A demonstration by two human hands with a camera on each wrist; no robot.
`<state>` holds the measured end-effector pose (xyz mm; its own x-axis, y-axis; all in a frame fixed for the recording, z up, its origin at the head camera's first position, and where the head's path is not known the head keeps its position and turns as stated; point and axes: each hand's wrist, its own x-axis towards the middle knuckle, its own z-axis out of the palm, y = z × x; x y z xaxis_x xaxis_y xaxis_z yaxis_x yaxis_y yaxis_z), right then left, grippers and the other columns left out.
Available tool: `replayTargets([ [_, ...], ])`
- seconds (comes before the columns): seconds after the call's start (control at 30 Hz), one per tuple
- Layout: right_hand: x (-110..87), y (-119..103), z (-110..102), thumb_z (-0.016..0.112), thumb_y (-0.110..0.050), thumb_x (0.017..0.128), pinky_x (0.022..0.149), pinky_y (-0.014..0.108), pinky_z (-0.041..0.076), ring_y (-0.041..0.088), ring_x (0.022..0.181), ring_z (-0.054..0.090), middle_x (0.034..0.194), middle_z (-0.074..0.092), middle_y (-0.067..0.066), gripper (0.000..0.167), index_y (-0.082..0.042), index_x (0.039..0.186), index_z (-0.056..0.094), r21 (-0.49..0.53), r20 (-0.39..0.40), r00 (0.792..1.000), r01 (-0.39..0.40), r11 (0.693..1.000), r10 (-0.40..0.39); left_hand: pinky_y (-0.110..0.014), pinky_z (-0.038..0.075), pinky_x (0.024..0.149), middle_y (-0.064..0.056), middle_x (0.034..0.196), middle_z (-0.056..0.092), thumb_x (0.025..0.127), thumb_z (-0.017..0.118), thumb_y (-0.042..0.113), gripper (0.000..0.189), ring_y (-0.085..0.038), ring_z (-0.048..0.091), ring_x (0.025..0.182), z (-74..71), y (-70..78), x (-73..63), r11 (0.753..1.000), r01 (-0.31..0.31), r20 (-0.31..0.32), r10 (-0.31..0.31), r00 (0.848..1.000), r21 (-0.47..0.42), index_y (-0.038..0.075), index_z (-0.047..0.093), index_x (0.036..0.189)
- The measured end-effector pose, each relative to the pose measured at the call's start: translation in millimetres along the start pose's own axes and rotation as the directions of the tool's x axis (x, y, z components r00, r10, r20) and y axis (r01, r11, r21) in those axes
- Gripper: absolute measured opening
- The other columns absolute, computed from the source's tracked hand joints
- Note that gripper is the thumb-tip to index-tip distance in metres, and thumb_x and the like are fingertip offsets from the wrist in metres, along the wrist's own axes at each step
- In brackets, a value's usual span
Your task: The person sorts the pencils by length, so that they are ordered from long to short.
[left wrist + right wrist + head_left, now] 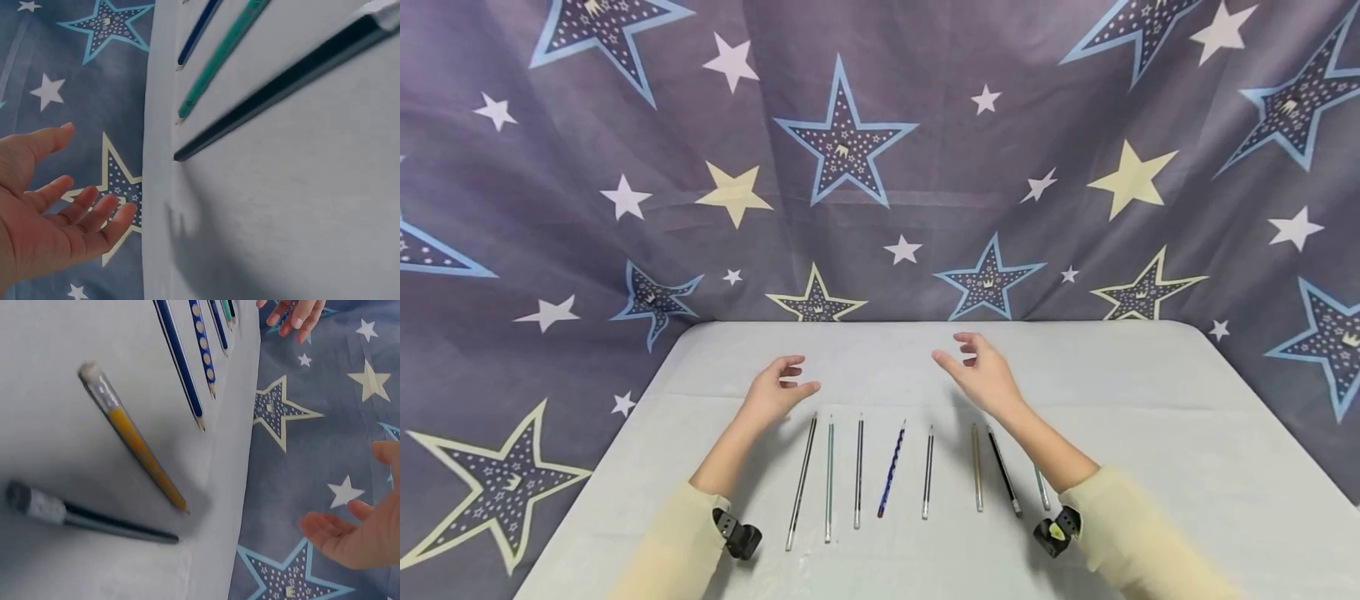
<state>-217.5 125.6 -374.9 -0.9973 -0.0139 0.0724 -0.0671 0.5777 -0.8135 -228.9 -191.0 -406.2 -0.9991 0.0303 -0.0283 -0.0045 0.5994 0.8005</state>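
Note:
Several pencils lie side by side on the white table, tips pointing away from me. My left hand (772, 396) hovers with fingers relaxed just beyond the tip of the leftmost black pencil (801, 483); a green pencil (830, 479) and a dark pencil (859, 475) come after it. In the middle are a blue pencil with light dots (204, 347) and a navy pencil (928, 473). Held above the far half of the table, my right hand (985, 375) has loosely bent fingers and holds nothing. Under its forearm are a yellow pencil (147, 456), another black pencil (1003, 471) and a partly hidden green pencil (1042, 487).
The table (1180, 467) is covered in white and has rounded far corners. Behind it hangs a grey-purple cloth (880, 283) printed with stars. A dark wrist camera (741, 537) sits on the left cuff, and another camera (1054, 535) on the right cuff.

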Motion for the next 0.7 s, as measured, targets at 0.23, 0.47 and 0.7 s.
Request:
replayTargets([
  [0.23, -6.8, -5.1, 23.5, 0.062, -0.039, 0.088, 0.084, 0.041, 0.055, 0.031, 0.105, 0.060, 0.122, 0.058, 0.018, 0.053, -0.009, 0.129, 0.050, 0.026, 0.037, 0.999, 0.030, 0.999, -0.031, -0.040, 0.056, 0.084, -0.023, 0.129, 0.053, 0.086, 0.067, 0.024, 0.057, -0.037, 0.054, 0.115, 1.1, -9.9, -10.0, 0.999, 0.048, 0.039, -0.047, 0.998, -0.021, 0.004, 0.045, 0.134],
  [0.47, -15.5, -10.7, 52.5, 0.065, -0.034, 0.086, 0.082, 0.039, 0.055, 0.027, 0.097, 0.063, 0.114, 0.063, 0.016, 0.046, -0.008, 0.123, 0.055, 0.026, 0.077, 0.996, 0.047, 0.999, -0.049, -0.037, 0.059, 0.074, -0.025, 0.126, 0.053, 0.085, 0.067, 0.021, 0.054, -0.033, 0.060, 0.102, 3.3, -13.7, -17.8, 0.994, 0.093, 0.075, -0.089, 0.993, -0.052, 0.002, 0.048, 0.131],
  [0.7, -27.0, -17.3, 79.0, 0.065, -0.034, 0.086, 0.077, 0.035, 0.055, 0.024, 0.092, 0.063, 0.109, 0.063, 0.016, 0.045, -0.006, 0.120, 0.057, 0.026, 0.154, 0.982, 0.110, 0.994, -0.112, -0.038, 0.059, 0.069, -0.022, 0.117, 0.057, 0.084, 0.069, 0.020, 0.049, -0.027, 0.063, 0.094, 7.3, -21.6, -23.7, 0.991, 0.126, 0.092, -0.122, 0.988, -0.041, 0.000, 0.052, 0.125],
])
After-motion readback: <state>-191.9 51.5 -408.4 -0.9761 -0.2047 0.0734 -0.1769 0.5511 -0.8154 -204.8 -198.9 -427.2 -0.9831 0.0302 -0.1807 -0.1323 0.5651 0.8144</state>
